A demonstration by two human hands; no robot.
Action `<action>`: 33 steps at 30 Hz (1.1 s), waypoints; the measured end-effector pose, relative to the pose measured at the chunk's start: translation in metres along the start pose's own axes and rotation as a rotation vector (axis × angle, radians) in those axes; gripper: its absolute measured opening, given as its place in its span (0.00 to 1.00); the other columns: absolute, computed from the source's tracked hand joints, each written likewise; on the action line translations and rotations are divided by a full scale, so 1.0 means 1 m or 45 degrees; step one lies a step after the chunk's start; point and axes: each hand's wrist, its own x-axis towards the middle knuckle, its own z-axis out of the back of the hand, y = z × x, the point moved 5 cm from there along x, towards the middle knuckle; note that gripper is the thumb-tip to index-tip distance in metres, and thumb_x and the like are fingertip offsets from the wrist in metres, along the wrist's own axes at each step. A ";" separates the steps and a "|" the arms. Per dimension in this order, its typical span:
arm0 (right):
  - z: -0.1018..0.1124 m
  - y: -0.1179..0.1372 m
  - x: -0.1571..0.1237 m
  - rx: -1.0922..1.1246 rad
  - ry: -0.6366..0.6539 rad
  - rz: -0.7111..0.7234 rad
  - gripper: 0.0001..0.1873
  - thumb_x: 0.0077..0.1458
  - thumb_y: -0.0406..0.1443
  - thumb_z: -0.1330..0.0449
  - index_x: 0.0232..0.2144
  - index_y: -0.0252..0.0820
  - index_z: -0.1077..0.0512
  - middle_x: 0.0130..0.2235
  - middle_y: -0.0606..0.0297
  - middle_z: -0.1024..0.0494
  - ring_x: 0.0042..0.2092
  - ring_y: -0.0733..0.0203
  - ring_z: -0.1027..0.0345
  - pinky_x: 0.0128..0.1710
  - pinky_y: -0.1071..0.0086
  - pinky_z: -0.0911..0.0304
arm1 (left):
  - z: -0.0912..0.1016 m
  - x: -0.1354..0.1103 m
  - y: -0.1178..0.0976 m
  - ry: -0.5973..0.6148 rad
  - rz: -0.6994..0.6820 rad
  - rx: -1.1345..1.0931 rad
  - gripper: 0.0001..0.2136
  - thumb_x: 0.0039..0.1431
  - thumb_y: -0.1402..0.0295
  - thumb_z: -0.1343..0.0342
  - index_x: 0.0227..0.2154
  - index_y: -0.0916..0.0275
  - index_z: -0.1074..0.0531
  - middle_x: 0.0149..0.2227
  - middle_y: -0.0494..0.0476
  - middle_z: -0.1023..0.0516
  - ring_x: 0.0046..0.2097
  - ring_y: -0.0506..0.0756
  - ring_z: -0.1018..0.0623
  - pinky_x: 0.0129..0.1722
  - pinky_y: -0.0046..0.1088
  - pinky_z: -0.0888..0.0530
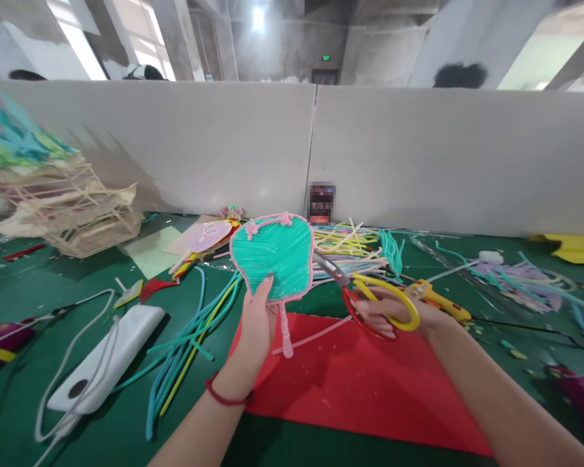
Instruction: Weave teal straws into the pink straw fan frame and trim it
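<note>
My left hand [257, 318] is closed on the lower edge of a teal fan-shaped piece [272, 256] edged in pink pipe cleaner, with a pink handle [286, 334] hanging below. It is held upright over a red sheet [360, 383]. My right hand [394, 318] grips scissors [370, 295] with one yellow and one red loop. Their blades point left and touch the fan's right edge.
A white power bank [108, 357] with cables lies at the left, beside loose teal and yellow pipe cleaners [189, 344]. A yellow glue gun [438, 299] sits behind my right hand. More pipe cleaners [355, 243] lie by the grey partition. A stick structure [73, 207] stands far left.
</note>
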 end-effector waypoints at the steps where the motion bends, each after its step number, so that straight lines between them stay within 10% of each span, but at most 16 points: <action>1: -0.003 -0.004 -0.008 0.053 -0.064 0.060 0.18 0.48 0.48 0.42 0.21 0.43 0.40 0.12 0.77 0.42 0.13 0.72 0.50 0.13 0.75 0.44 | -0.005 0.000 -0.006 0.019 -0.018 0.035 0.20 0.46 0.65 0.39 0.45 0.60 0.29 0.43 0.55 0.22 0.42 0.56 0.22 0.43 0.32 0.26; 8: -0.002 -0.019 -0.030 0.227 -0.842 0.417 0.20 0.47 0.53 0.42 0.30 0.46 0.42 0.15 0.79 0.44 0.13 0.71 0.51 0.09 0.77 0.50 | -0.045 0.010 -0.018 0.163 0.089 0.521 0.12 0.42 0.65 0.36 0.31 0.66 0.23 0.35 0.58 0.20 0.37 0.59 0.22 0.41 0.35 0.25; 15: 0.012 -0.029 -0.037 -0.420 -1.298 0.408 0.18 0.46 0.45 0.39 0.36 0.44 0.39 0.31 0.62 0.25 0.33 0.58 0.29 0.31 0.69 0.34 | -0.057 0.018 -0.011 0.288 0.091 0.833 0.02 0.43 0.76 0.39 0.19 0.64 0.24 0.21 0.53 0.23 0.24 0.53 0.27 0.25 0.25 0.31; 33: 0.008 -0.044 -0.038 -1.133 -1.333 0.274 0.20 0.45 0.40 0.42 0.43 0.46 0.35 0.40 0.59 0.24 0.38 0.55 0.27 0.32 0.67 0.33 | -0.057 0.003 -0.003 0.183 0.319 0.589 0.15 0.38 0.83 0.37 0.32 0.64 0.22 0.31 0.56 0.19 0.33 0.57 0.22 0.33 0.25 0.28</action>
